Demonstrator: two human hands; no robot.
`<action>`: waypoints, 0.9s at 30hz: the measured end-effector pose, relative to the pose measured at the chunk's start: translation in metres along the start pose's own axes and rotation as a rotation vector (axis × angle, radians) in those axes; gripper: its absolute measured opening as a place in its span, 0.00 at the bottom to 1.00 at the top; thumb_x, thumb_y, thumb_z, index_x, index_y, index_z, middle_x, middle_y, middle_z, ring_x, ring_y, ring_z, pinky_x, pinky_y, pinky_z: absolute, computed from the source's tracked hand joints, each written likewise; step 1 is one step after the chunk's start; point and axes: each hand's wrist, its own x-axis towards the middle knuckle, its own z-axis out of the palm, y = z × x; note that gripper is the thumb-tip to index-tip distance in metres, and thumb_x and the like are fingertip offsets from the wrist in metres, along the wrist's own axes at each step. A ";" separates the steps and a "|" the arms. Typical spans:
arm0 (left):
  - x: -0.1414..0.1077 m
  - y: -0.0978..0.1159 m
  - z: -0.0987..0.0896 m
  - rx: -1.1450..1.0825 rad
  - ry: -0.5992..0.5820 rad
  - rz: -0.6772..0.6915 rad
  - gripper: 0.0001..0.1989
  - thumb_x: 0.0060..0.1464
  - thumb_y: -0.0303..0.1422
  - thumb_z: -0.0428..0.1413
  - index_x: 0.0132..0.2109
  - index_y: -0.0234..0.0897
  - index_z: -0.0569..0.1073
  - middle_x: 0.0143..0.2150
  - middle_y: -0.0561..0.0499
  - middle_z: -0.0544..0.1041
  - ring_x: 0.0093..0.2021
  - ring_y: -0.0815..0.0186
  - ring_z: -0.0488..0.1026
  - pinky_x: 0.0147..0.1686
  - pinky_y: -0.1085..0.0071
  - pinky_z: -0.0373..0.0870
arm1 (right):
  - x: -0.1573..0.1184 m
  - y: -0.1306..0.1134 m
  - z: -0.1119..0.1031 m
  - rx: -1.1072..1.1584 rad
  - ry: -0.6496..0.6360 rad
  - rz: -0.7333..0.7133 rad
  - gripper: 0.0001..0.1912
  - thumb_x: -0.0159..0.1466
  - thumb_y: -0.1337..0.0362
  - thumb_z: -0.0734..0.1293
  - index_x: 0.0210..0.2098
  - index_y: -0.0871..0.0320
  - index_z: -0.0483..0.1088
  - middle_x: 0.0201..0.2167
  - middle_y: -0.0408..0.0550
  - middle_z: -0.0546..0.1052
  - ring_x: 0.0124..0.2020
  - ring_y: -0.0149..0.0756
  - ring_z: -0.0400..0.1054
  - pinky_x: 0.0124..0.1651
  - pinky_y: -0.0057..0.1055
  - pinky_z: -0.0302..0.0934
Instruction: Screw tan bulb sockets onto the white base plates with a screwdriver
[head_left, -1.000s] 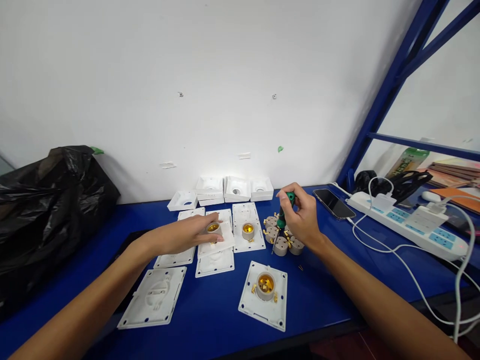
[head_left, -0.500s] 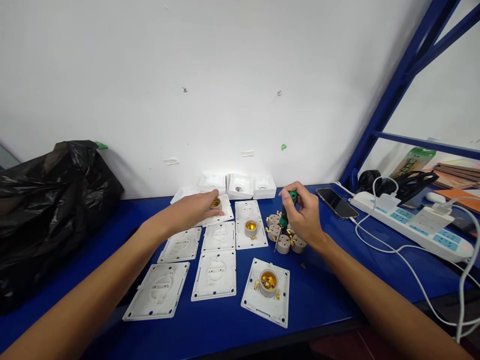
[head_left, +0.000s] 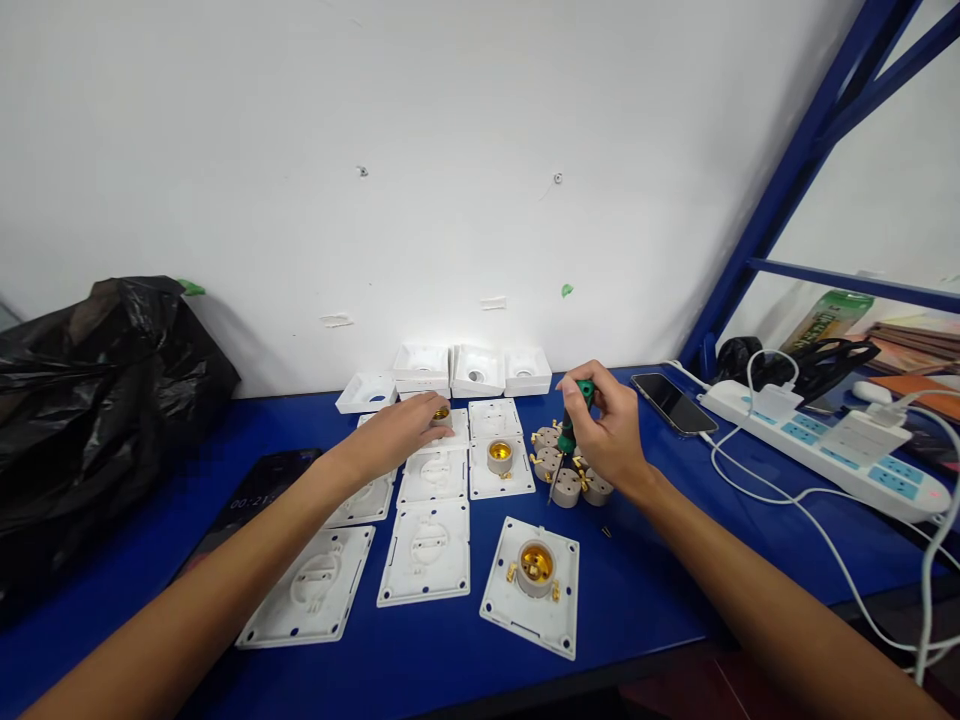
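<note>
My left hand (head_left: 397, 436) is closed around a round lamp socket (head_left: 441, 414) with a brass inside, which sits on a white square plate (head_left: 459, 428) in the back row. In my right hand (head_left: 604, 425) is a green-handled screwdriver (head_left: 576, 415), its shaft pointing down beside a cluster of beige sockets (head_left: 567, 486) with brass terminals. A second plate with a socket (head_left: 500, 458) lies between the hands. Nearer the front edge, another socket (head_left: 536, 568) sits on a tilted plate (head_left: 553, 630). Several bare white plates (head_left: 426, 580) lie at centre left.
White square covers (head_left: 478, 370) stand along the wall. A black plastic bag (head_left: 112, 400) fills the left side, with a dark phone (head_left: 259, 490) beside it. Another phone (head_left: 675, 404), a power strip (head_left: 825, 445) and white cables are at the right. Two small screws (head_left: 606, 532) lie near the sockets.
My left hand has moved slightly right with the socket and its plate, which now lies straighter among the others. The dark phone at left shows more. My right hand holds the screwdriver as before.
</note>
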 end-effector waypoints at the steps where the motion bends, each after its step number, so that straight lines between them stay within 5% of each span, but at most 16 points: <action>1: -0.001 -0.002 0.000 -0.019 -0.016 -0.004 0.19 0.70 0.47 0.47 0.54 0.37 0.69 0.54 0.41 0.75 0.51 0.51 0.74 0.48 0.56 0.72 | 0.000 0.000 0.000 -0.001 -0.001 0.000 0.08 0.69 0.67 0.64 0.31 0.55 0.68 0.21 0.35 0.62 0.20 0.27 0.51 0.25 0.29 0.48; 6: -0.002 -0.008 -0.006 -0.070 -0.059 -0.015 0.19 0.64 0.49 0.55 0.51 0.41 0.74 0.51 0.45 0.79 0.49 0.53 0.76 0.46 0.61 0.73 | 0.000 0.001 0.000 -0.001 0.000 0.007 0.08 0.69 0.67 0.64 0.31 0.55 0.68 0.20 0.35 0.62 0.19 0.26 0.51 0.24 0.28 0.48; 16: 0.007 -0.001 0.004 0.040 0.088 -0.022 0.16 0.66 0.44 0.53 0.51 0.37 0.73 0.50 0.42 0.79 0.47 0.50 0.76 0.44 0.56 0.73 | 0.000 0.000 0.000 -0.001 -0.012 0.003 0.09 0.69 0.67 0.63 0.31 0.55 0.68 0.20 0.35 0.61 0.20 0.27 0.51 0.24 0.29 0.48; 21: 0.004 0.019 0.011 0.093 0.159 0.057 0.19 0.71 0.44 0.46 0.54 0.35 0.72 0.55 0.38 0.75 0.55 0.47 0.72 0.55 0.47 0.68 | 0.001 0.000 0.000 -0.001 -0.013 -0.005 0.09 0.69 0.68 0.63 0.31 0.55 0.68 0.20 0.35 0.61 0.20 0.27 0.51 0.24 0.29 0.48; 27: -0.005 0.052 0.011 -0.074 0.016 0.249 0.21 0.70 0.37 0.48 0.67 0.43 0.63 0.65 0.47 0.72 0.61 0.54 0.69 0.57 0.59 0.69 | 0.001 0.000 0.001 -0.002 -0.004 -0.015 0.08 0.68 0.69 0.64 0.31 0.56 0.68 0.20 0.34 0.61 0.20 0.26 0.51 0.25 0.28 0.48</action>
